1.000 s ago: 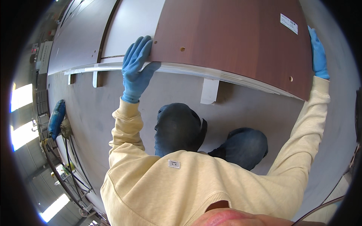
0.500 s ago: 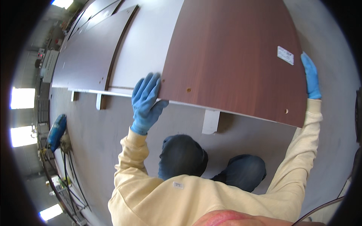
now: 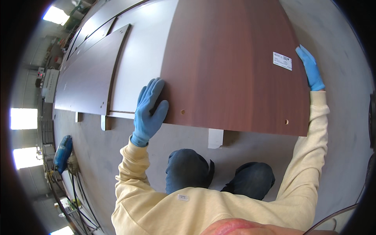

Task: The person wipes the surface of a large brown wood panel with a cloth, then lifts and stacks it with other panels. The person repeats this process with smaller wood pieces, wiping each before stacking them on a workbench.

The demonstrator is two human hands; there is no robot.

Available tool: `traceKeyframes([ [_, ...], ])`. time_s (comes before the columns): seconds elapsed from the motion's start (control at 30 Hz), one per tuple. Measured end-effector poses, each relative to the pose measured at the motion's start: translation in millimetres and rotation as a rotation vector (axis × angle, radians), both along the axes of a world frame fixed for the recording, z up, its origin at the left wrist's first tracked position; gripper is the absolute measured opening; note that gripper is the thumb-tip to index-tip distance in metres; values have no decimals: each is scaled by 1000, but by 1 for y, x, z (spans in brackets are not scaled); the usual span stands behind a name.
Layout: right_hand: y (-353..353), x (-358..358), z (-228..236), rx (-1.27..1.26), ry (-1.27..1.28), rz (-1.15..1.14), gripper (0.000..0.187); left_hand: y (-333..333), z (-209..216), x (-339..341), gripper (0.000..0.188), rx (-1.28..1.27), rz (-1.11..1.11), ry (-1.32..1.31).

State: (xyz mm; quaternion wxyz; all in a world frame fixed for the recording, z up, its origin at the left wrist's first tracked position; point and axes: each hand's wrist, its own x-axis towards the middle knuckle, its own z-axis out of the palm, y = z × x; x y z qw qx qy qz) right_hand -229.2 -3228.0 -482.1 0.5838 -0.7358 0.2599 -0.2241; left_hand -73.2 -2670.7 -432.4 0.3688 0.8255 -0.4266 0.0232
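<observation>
A dark brown wood-look panel with drilled holes and a white label lies over a white board. Against its left edge rests my left hand, in a blue glove, fingers stretched out and thumb apart near the front corner. On the opposite edge my right hand, gloved alike, lies flat along the side with its fingers straight. The panel sits between the two palms. Its near edge hides the front rim of the board beneath.
Another brown panel lies farther left on the white board. Pale support blocks show below the front edge. A blue bag-like object and dark hoses are at the left. My knees are close to the front edge.
The brown panel has shifted toward me over the white board, covering the white front rim that showed before. Both hands moved with it. The whole view has tilted slightly.
</observation>
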Motion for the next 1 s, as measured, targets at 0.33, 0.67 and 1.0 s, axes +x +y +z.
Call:
traceKeyframes([
  [0.33,21,2,23,-238,156,-9,75,-1,-20,1,48,36,-31,-132],
  [0.67,14,1,19,-236,127,-20,75,6,-2,7,45,16,32,-218],
  [1.0,130,144,124,-827,-241,352,64,215,13,197,57,389,731,-483],
])
